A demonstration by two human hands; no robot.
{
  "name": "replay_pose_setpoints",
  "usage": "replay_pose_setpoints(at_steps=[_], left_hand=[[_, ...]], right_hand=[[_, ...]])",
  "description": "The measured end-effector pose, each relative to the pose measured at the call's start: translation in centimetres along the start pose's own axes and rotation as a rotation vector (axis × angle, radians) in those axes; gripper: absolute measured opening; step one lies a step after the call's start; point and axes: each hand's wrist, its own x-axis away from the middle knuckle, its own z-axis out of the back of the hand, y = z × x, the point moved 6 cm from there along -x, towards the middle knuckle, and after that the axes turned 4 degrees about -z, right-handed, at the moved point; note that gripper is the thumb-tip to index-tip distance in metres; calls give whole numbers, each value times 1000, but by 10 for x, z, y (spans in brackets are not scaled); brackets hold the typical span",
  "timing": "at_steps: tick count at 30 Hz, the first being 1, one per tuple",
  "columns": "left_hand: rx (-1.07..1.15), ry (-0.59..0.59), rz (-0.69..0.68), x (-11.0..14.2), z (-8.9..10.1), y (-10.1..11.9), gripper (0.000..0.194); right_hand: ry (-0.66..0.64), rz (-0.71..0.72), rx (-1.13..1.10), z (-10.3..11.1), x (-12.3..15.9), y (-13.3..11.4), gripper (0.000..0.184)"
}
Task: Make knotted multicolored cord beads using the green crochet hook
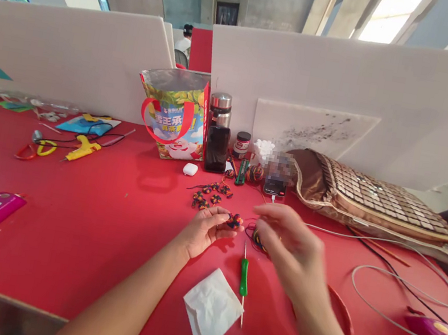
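Note:
My left hand (206, 231) pinches a small knotted cord piece (234, 221) in dark blue, red and orange between thumb and fingers, above the red table. To its right, my right hand (291, 243) is raised and blurred by motion, its thumb and fingertips drawn together; whatever they hold is too smeared to make out. Behind the left hand lie several similar knotted pieces (215, 199). A bundle of multicoloured cord (258, 239) is partly hidden by the right hand. Below the hands are a green-handled crochet hook (244, 278) and a folded white tissue (212, 310).
A colourful carrier bag (180, 119), a steel flask (221, 109), a black phone (217, 149) and a cord ball (254, 173) stand at the back. A brown beaded cushion (383, 201) and white cable (360, 278) lie right; a yellow glue gun (83, 149) lies left.

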Motion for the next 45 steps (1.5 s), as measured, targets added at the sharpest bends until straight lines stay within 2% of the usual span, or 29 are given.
replay_pose_setpoints(at_steps=[3, 6, 10, 14, 19, 24, 30, 38, 45], left_hand=[[-41, 18, -40, 1, -1, 3, 34], [-74, 21, -44, 3, -2, 4, 36], [-120, 0, 17, 3, -4, 1, 40], [-159, -41, 76, 4, -5, -2, 41], [-210, -18, 49, 3, -2, 1, 36], [-234, 2, 28, 1, 0, 2, 36], [-255, 4, 27, 0, 3, 2, 36], [-231, 2, 54, 0, 2, 1, 35], [-224, 26, 41, -1, 3, 0, 37]], right_hand=[[-27, -174, -49, -17, -11, 34, 32], [-75, -367, -214, -29, -13, 63, 44], [-97, -477, -329, -30, -9, 71, 48], [-129, -440, -315, -29, -8, 67, 45], [-156, -393, -247, -29, -9, 67, 41], [-142, -262, -113, -26, -11, 63, 29], [-145, -213, -28, -26, -11, 64, 27], [-128, -214, -68, -28, -10, 66, 26], [-117, -304, -154, -31, -8, 71, 30]])
